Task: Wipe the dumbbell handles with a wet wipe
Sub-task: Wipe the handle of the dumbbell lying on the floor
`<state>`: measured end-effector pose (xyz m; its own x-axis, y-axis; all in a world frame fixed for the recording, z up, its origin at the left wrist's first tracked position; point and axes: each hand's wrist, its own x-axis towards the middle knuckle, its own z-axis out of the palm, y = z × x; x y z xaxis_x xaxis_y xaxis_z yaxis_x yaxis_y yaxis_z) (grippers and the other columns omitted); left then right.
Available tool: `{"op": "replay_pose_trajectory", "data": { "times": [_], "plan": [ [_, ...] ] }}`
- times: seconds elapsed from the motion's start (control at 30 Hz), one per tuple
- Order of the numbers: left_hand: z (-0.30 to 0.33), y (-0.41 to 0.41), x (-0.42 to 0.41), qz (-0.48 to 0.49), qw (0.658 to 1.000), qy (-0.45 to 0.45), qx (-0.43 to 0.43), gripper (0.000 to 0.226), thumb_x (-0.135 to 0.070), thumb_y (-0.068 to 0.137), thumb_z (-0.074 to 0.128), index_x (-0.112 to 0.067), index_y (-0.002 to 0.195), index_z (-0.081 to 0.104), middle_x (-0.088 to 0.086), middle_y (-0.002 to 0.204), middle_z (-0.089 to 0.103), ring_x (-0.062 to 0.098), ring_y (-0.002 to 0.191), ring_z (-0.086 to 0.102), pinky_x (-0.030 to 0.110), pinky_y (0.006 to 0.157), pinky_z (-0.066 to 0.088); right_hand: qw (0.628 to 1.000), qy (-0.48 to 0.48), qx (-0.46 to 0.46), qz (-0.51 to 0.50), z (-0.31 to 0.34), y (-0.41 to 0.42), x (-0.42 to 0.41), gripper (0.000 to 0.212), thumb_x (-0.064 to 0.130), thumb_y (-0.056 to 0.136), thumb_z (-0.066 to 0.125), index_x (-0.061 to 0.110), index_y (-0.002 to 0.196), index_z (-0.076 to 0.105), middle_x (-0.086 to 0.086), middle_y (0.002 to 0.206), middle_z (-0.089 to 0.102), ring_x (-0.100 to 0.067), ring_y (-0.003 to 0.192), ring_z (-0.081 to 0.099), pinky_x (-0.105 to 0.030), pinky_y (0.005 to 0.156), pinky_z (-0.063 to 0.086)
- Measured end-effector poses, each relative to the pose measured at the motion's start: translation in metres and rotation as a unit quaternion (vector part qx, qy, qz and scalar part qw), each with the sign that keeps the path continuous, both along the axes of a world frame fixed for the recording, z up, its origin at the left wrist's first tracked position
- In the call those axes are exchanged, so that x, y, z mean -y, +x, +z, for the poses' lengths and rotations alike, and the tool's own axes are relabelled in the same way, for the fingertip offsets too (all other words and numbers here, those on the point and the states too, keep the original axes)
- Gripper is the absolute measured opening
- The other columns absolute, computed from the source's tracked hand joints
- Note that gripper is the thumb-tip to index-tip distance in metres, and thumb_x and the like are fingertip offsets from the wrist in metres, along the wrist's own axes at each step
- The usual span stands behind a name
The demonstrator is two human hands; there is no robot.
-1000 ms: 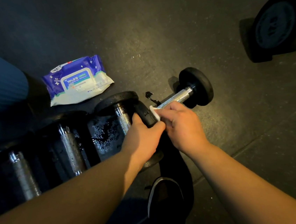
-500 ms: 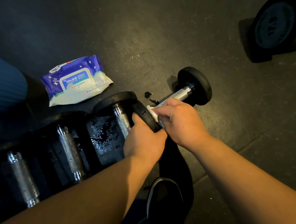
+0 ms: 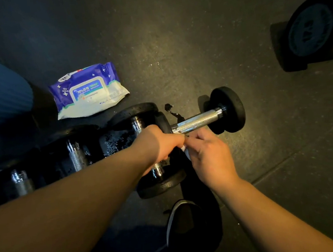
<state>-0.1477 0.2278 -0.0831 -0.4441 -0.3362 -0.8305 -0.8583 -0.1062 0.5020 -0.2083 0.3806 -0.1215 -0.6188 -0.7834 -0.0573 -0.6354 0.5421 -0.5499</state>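
Both hands meet beside dumbbell handle (image 3: pixel 197 121); right hand (image 3: pixel 207 154) fingers pinch wet wipe (image 3: pixel 185 151); left hand (image 3: pixel 159 145) fisted.

Dumbbell (image 3: pixel 202 120) lay just beyond both hands; wipes pack (image 3: pixel 88 91) further out, left of the left hand (image 3: pixel 159 145); more dumbbells (image 3: pixel 76 155) lined up leftward.

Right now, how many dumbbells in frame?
5. One angled by the hands; three side by side left of it; one far right, cropped. More may sit off-frame left.
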Motion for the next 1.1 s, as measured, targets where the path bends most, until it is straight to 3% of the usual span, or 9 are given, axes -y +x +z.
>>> {"op": "replay_pose_trajectory", "data": {
  "times": [0.13, 0.3, 0.47, 0.57, 0.73, 0.83, 0.9, 1.0, 1.1],
  "plan": [
    [-0.001, 0.001, -0.003, 0.007, 1.000, 0.008, -0.010, 0.015, -0.022, 0.083, 0.071, -0.013, 0.077, 0.061, 0.003, 0.054, 0.050, 0.005, 0.027, 0.036, 0.011, 0.031, 0.024, 0.991, -0.049, -0.009, -0.125, 0.007, -0.008, 0.011, 0.024, 0.018, 0.088, 0.060, 0.019, 0.106, 0.077, 0.001, 0.089, 0.059, -0.013, 0.076, 0.055, -0.027, 0.064, 0.043],
    [0.002, 0.003, -0.004, 0.005, 1.000, 0.020, -0.013, 0.022, -0.033, 0.091, 0.067, -0.017, 0.106, 0.060, 0.003, 0.064, 0.054, 0.007, 0.038, 0.040, 0.014, 0.032, 0.027, 0.970, -0.032, -0.071, -0.232, 0.016, -0.035, 0.015, 0.027, 0.018, 0.089, 0.060, 0.022, 0.110, 0.076, 0.002, 0.094, 0.059, -0.010, 0.079, 0.052, -0.018, 0.064, 0.027],
    [0.002, 0.001, -0.005, 0.028, 0.999, 0.012, -0.009, 0.024, -0.037, 0.092, 0.066, -0.017, 0.101, 0.057, 0.005, 0.065, 0.054, 0.009, 0.036, 0.039, 0.017, 0.033, 0.027, 0.974, 0.005, -0.088, -0.211, 0.010, -0.030, 0.022, 0.024, 0.015, 0.087, 0.064, 0.019, 0.108, 0.076, -0.003, 0.094, 0.060, -0.022, 0.082, 0.058, -0.026, 0.063, 0.037],
    [-0.002, -0.003, -0.005, 0.043, 0.999, 0.011, -0.001, 0.026, -0.041, 0.091, 0.067, -0.018, 0.095, 0.056, 0.008, 0.065, 0.055, 0.011, 0.034, 0.039, 0.016, 0.033, 0.026, 0.988, 0.006, -0.038, -0.148, 0.003, -0.010, 0.031, 0.021, 0.009, 0.084, 0.064, 0.016, 0.099, 0.077, -0.004, 0.091, 0.058, -0.025, 0.080, 0.058, -0.032, 0.062, 0.048],
    [-0.010, -0.006, -0.001, 0.038, 0.999, 0.010, 0.035, 0.048, -0.047, 0.089, 0.065, -0.011, 0.117, 0.052, 0.013, 0.066, 0.061, 0.017, 0.037, 0.042, 0.017, 0.035, 0.028, 0.988, -0.041, 0.087, -0.122, 0.006, -0.003, 0.030, 0.027, 0.004, 0.085, 0.064, 0.020, 0.101, 0.078, 0.002, 0.096, 0.062, -0.015, 0.086, 0.060, -0.028, 0.076, 0.050],
    [-0.012, -0.006, 0.001, 0.036, 0.998, 0.023, 0.038, 0.051, -0.050, 0.089, 0.063, -0.009, 0.115, 0.048, 0.014, 0.061, 0.062, 0.017, 0.035, 0.041, 0.019, 0.041, 0.030, 0.970, -0.085, 0.123, -0.192, 0.015, -0.010, 0.019, 0.029, -0.001, 0.085, 0.064, 0.019, 0.102, 0.078, 0.003, 0.098, 0.060, -0.002, 0.087, 0.056, -0.009, 0.082, 0.043],
    [-0.011, -0.008, 0.003, 0.035, 0.998, 0.018, 0.039, 0.039, -0.045, 0.090, 0.064, -0.010, 0.101, 0.048, 0.015, 0.061, 0.063, 0.017, 0.036, 0.041, 0.020, 0.042, 0.029, 0.954, -0.102, 0.129, -0.251, 0.024, -0.016, 0.008, 0.031, -0.001, 0.086, 0.064, 0.022, 0.101, 0.078, 0.004, 0.099, 0.060, 0.000, 0.087, 0.057, -0.002, 0.081, 0.038],
    [-0.006, -0.014, 0.002, 0.039, 0.997, 0.035, 0.057, 0.029, -0.034, 0.093, 0.060, -0.009, 0.087, 0.047, 0.015, 0.056, 0.060, 0.016, 0.036, 0.036, 0.020, 0.039, 0.027, 0.933, -0.126, 0.139, -0.307, 0.037, -0.024, -0.008, 0.032, -0.001, 0.088, 0.065, 0.026, 0.101, 0.076, 0.003, 0.099, 0.063, -0.002, 0.092, 0.060, -0.004, 0.079, 0.039],
    [0.000, -0.016, -0.010, 0.086, 0.983, 0.135, 0.090, 0.032, -0.035, 0.096, 0.051, -0.003, 0.094, 0.054, 0.010, 0.050, 0.055, 0.011, 0.030, 0.028, 0.012, 0.032, 0.020, 0.909, -0.149, 0.168, -0.350, 0.046, -0.032, -0.019, 0.032, 0.003, 0.090, 0.065, 0.032, 0.100, 0.075, 0.006, 0.101, 0.063, -0.006, 0.095, 0.062, -0.023, 0.087, 0.051]
  ]
}}
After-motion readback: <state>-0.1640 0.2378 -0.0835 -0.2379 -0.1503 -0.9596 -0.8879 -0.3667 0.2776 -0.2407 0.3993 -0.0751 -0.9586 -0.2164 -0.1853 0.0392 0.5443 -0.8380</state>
